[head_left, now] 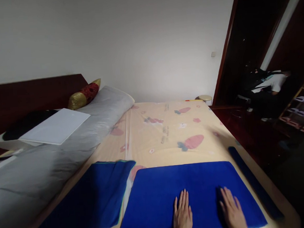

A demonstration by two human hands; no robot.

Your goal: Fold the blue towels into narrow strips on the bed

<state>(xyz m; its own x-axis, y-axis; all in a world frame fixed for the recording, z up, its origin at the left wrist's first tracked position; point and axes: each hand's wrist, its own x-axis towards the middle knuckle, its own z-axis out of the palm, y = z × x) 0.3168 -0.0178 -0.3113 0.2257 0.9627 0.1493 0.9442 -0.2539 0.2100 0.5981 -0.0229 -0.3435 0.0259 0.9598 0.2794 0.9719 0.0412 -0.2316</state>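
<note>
A bright blue cloth point(152, 197) is spread out on the bed in front of me, looking smooth and nearly rectangular. My left hand point(183, 212) lies palm down near its middle, fingers stretched out. Farther right on the same cloth is my right hand point(231, 207), also palm down with its fingers extended. To the left, a darker blue folded cloth point(92, 198) with a thin light green edge lies on the sheet. Along the right side of the bed runs a narrow dark blue strip of folded or rolled cloth point(254, 181).
The bed has a patterned cream sheet point(154, 141). At left are a grey quilt point(95, 128), a white flat box or board point(57, 125) and a red-gold cushion point(85, 94). A stool point(205, 98), a seated person point(272, 84) and a shoe rack point(297, 107) stand beyond.
</note>
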